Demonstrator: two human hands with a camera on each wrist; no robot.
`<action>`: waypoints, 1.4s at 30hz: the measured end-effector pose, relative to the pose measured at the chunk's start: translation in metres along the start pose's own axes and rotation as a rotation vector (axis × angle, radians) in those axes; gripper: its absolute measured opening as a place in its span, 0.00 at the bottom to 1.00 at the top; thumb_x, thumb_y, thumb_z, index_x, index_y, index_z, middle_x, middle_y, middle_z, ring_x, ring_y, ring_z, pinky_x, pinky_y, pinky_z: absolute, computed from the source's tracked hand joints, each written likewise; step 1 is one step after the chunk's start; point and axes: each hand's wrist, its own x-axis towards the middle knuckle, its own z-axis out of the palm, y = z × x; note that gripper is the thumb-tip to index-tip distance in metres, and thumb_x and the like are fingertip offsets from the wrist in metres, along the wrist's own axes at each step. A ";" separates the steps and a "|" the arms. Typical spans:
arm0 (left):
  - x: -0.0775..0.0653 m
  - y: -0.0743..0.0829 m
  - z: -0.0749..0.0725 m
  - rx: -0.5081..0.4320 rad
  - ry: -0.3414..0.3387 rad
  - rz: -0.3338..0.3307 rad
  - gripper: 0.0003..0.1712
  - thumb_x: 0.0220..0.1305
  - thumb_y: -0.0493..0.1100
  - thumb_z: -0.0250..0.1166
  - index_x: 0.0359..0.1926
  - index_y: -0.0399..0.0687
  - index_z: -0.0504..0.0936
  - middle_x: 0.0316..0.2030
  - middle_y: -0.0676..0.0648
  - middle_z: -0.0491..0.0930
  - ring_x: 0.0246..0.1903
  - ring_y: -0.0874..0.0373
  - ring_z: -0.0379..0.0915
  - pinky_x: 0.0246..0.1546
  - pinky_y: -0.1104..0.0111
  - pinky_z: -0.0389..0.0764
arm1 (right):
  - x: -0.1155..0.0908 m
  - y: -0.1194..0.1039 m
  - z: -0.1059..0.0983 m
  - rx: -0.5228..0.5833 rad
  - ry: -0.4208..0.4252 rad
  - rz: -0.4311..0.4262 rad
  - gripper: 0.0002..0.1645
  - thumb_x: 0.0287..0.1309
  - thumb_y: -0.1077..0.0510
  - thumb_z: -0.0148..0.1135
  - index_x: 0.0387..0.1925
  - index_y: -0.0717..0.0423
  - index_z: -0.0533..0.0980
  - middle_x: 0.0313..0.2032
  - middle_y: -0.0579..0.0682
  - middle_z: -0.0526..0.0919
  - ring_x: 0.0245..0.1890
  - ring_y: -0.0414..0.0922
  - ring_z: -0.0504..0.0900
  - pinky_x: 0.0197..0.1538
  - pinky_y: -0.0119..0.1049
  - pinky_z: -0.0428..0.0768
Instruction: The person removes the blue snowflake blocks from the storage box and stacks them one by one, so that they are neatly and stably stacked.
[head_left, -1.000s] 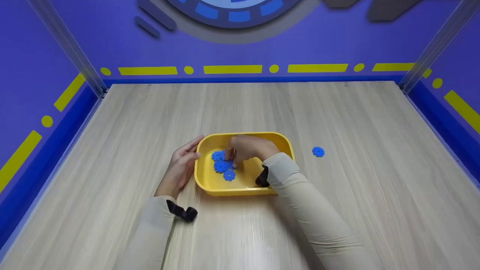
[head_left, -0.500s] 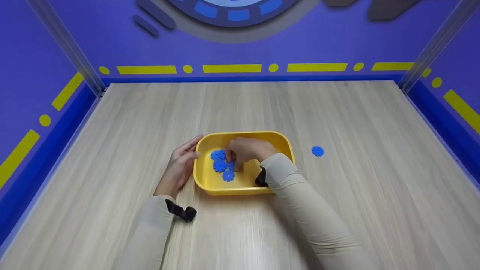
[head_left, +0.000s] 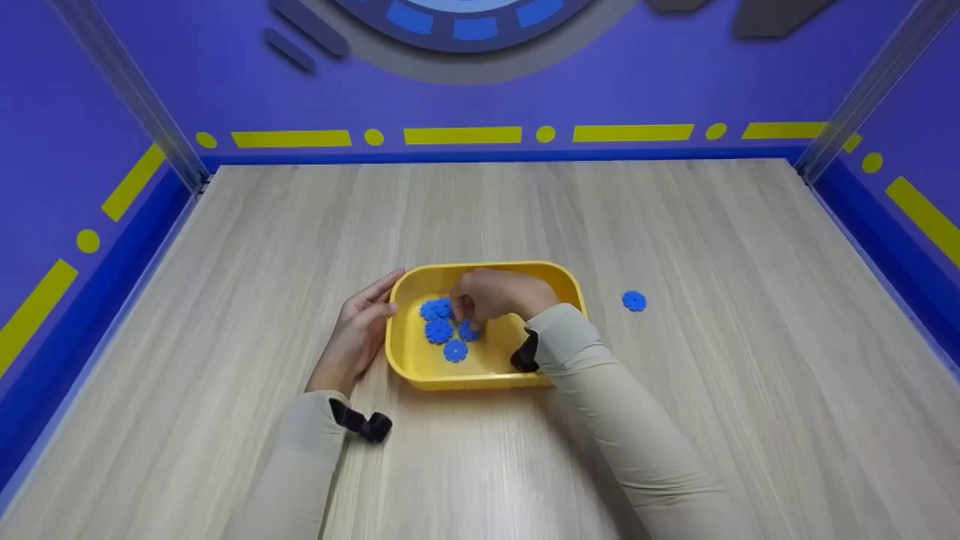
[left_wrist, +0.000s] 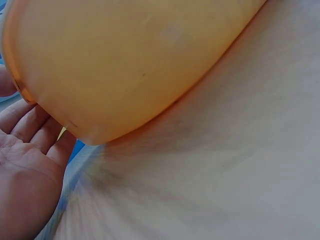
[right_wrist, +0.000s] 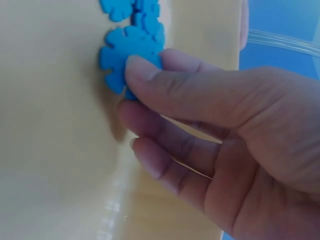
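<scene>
A yellow plastic bin (head_left: 480,381) stands on the wooden table. At its left end, my left hand (head_left: 356,330) holds the wall, thumb over the rim and fingers along the outside. The left wrist view has that hand (left_wrist: 30,160) beside the bin's outer wall (left_wrist: 130,65). Reaching inside, my right hand (head_left: 499,294) pinches a blue notched disc (head_left: 469,330), a snowflake-shaped building piece. In the right wrist view the thumb lies on the face of this disc (right_wrist: 117,55), with the fingertips behind. Several similar blue discs (head_left: 439,331) lie on the bin floor to the left.
Another blue disc (head_left: 634,301) lies on the table (head_left: 720,375) to the right of the bin. Purple panels (head_left: 480,97) with yellow stripes wall in the back and both sides.
My right hand has drawn one blue disc slightly right, apart from the pile, and it now shows tilted at the fingertips. The left hand stays on the bin.
</scene>
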 end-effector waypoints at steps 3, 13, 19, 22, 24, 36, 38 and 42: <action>0.000 0.000 0.000 -0.015 0.000 0.000 0.34 0.60 0.26 0.49 0.69 0.32 0.60 0.71 0.39 0.59 0.71 0.54 0.55 0.69 0.64 0.62 | -0.003 -0.001 -0.002 0.004 0.001 -0.001 0.06 0.53 0.66 0.67 0.33 0.54 0.80 0.30 0.44 0.78 0.33 0.42 0.73 0.38 0.31 0.74; 0.000 0.001 0.000 -0.015 0.004 0.001 0.34 0.59 0.25 0.49 0.69 0.32 0.60 0.71 0.38 0.60 0.70 0.54 0.56 0.69 0.64 0.61 | -0.013 -0.003 -0.014 0.059 0.012 -0.017 0.07 0.56 0.67 0.64 0.34 0.53 0.81 0.33 0.48 0.81 0.31 0.42 0.75 0.35 0.30 0.75; -0.001 0.002 -0.002 0.008 0.004 0.012 0.34 0.59 0.26 0.50 0.69 0.33 0.61 0.70 0.38 0.60 0.70 0.53 0.56 0.68 0.67 0.64 | -0.021 -0.003 -0.023 0.054 0.055 -0.052 0.09 0.57 0.67 0.61 0.37 0.53 0.81 0.34 0.47 0.82 0.32 0.43 0.76 0.37 0.32 0.79; -0.001 0.002 -0.003 0.011 0.005 0.012 0.34 0.59 0.27 0.50 0.69 0.33 0.61 0.70 0.39 0.60 0.71 0.54 0.56 0.67 0.70 0.65 | -0.028 -0.001 -0.027 0.050 0.091 -0.061 0.08 0.57 0.66 0.62 0.37 0.52 0.81 0.34 0.46 0.82 0.33 0.43 0.77 0.39 0.32 0.79; -0.001 0.001 -0.003 0.012 0.011 0.010 0.34 0.59 0.27 0.50 0.69 0.33 0.61 0.71 0.39 0.60 0.71 0.54 0.55 0.66 0.71 0.65 | -0.032 0.001 -0.028 0.056 0.122 -0.073 0.08 0.57 0.66 0.62 0.37 0.52 0.81 0.34 0.46 0.83 0.33 0.43 0.77 0.38 0.32 0.79; 0.000 -0.001 -0.001 -0.008 0.026 0.016 0.34 0.59 0.25 0.49 0.69 0.30 0.60 0.70 0.37 0.59 0.71 0.53 0.55 0.69 0.66 0.62 | -0.061 0.028 -0.034 0.142 0.262 -0.121 0.06 0.59 0.65 0.62 0.38 0.55 0.81 0.35 0.47 0.85 0.35 0.44 0.81 0.44 0.35 0.83; 0.000 -0.001 -0.001 -0.002 0.026 0.012 0.34 0.59 0.25 0.49 0.69 0.31 0.61 0.70 0.37 0.60 0.71 0.53 0.55 0.69 0.66 0.61 | -0.065 0.033 -0.034 0.154 0.288 -0.124 0.06 0.58 0.66 0.62 0.38 0.57 0.82 0.36 0.49 0.85 0.36 0.45 0.82 0.45 0.37 0.84; 0.001 -0.001 0.000 0.019 0.018 0.006 0.34 0.60 0.25 0.49 0.69 0.31 0.60 0.71 0.38 0.60 0.71 0.53 0.55 0.69 0.66 0.60 | -0.076 0.044 -0.034 0.180 0.339 -0.110 0.06 0.58 0.67 0.62 0.37 0.58 0.82 0.36 0.51 0.85 0.37 0.46 0.82 0.45 0.38 0.84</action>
